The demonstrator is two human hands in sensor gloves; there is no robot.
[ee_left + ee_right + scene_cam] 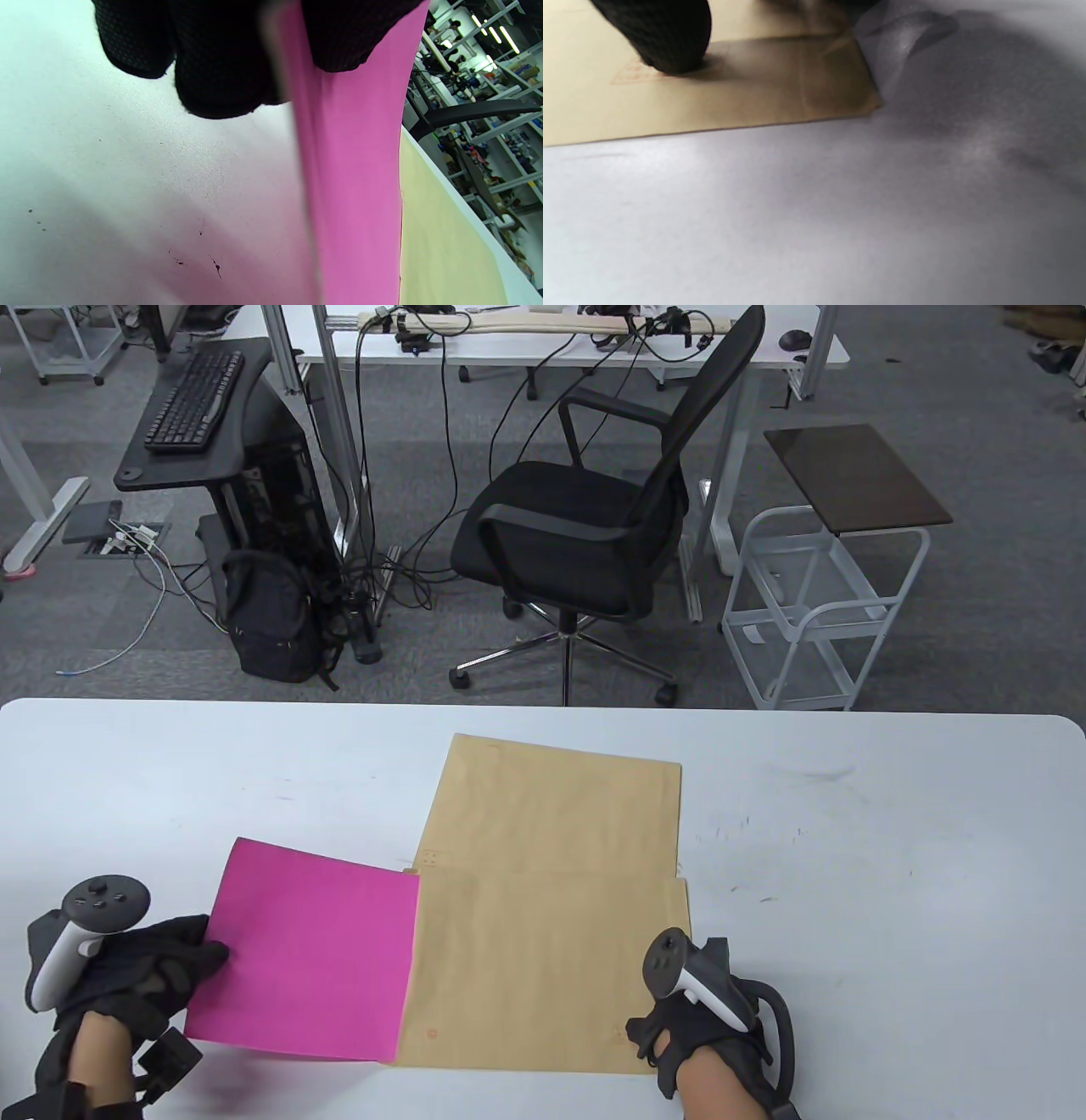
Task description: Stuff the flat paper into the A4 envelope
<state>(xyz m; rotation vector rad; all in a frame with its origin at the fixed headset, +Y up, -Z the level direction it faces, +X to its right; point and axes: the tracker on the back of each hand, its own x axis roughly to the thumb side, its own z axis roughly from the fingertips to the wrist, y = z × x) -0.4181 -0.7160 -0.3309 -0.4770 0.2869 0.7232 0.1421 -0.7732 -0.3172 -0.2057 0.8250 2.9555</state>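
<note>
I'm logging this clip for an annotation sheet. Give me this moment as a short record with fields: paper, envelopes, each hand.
paper: flat pink paper sheet, right edge at the near envelope's left side; how far in, unclear
envelopes: two flat tan paper envelopes, near one, far one behind it
left hand: left hand pinches the sheet's left edge
right hand: right hand, a fingertip presses the near envelope's right corner
surface: white table

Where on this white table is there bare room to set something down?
The white table is bare right of the two tan paper envelopes, out to its right edge, and across its far left corner beyond the pink paper sheet. The near middle is crowded: the left hand grips the pink sheet and the right hand presses the nearer envelope's corner.
</note>
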